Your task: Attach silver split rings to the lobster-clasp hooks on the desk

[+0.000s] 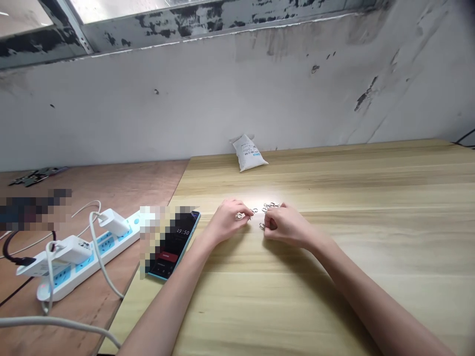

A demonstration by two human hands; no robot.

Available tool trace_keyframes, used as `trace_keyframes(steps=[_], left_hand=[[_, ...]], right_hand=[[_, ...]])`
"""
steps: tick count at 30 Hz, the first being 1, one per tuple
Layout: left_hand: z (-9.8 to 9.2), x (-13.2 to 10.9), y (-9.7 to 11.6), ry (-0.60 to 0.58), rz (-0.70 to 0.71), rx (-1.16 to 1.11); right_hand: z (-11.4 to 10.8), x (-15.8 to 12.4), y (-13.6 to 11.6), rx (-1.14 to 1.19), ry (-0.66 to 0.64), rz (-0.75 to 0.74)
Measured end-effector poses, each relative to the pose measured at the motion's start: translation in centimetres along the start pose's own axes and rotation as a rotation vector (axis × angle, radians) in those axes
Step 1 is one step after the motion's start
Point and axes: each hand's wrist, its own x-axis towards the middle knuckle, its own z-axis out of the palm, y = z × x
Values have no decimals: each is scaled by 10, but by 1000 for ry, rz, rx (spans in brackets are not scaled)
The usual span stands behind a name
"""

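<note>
Small metal pieces (272, 205) lie between the two hands and just ahead of them. Beneath spreads a wood-grained table (356, 193). Well left of the hands sits a white power strip (104, 252); nearer, beside the left forearm, a phone (172, 244). The left hand (232, 218) is pinched nearly closed on a metal piece (239, 216). The right hand (285, 225) is curled; from here I can't tell whether it grips anything. Beyond both rests a white packet (249, 153).

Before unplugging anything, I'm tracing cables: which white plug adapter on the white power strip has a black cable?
The left, longer white adapter, with the black cable at its end; the right adapter has a white cable.
</note>
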Motion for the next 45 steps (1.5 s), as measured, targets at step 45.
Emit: trace_keyframes(steps=[45], left_hand=[[-3, -6, -11, 325, -256, -109]], right_hand=[[48, -4, -72, -79, 145, -441]])
